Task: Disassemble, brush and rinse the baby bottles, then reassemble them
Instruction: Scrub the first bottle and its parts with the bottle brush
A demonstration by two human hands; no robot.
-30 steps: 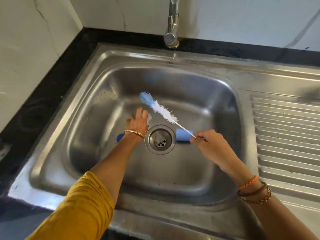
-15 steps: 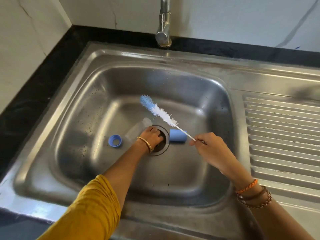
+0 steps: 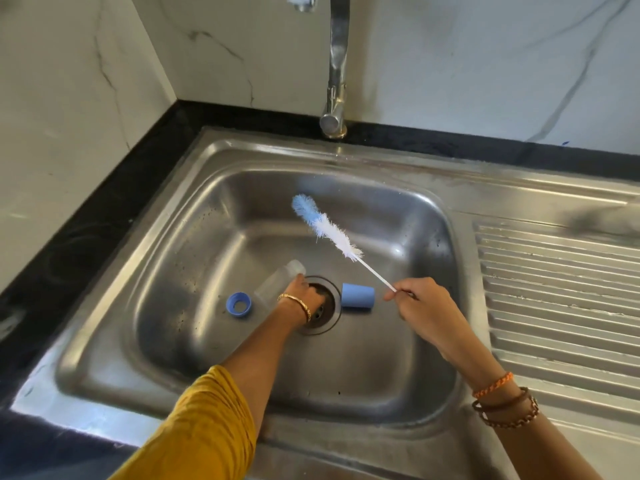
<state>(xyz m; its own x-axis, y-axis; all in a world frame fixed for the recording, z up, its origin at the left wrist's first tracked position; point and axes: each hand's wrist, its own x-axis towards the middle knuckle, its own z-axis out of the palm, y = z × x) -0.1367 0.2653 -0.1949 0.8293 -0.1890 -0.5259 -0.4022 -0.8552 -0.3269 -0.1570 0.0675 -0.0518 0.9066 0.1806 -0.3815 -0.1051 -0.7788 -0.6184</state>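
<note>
in the centre of a stainless steel sink (image 3: 194, 216), the left hand (image 3: 304, 292) reached into the drain (image 3: 323, 306) beside a clear plastic bottle (image 3: 277, 284), its grip hidden; the right hand (image 3: 424, 303) pinched a thin blue-and-white bottle brush (image 3: 325, 228). a blue ring (image 3: 238, 305) and blue cap (image 3: 357, 296) lay on either side.

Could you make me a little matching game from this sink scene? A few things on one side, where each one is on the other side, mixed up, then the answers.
Things:
1. bottle brush
2. blue cap
3. blue ring
4. clear bottle

Places:
A. lying on its side just right of the drain
B. lying beside the left hand, left of the drain
C. held up over the basin by its thin handle, pinched in the right hand
D. flat on the basin floor, farthest left of the four

Pairs: 1-C, 2-A, 3-D, 4-B
</note>
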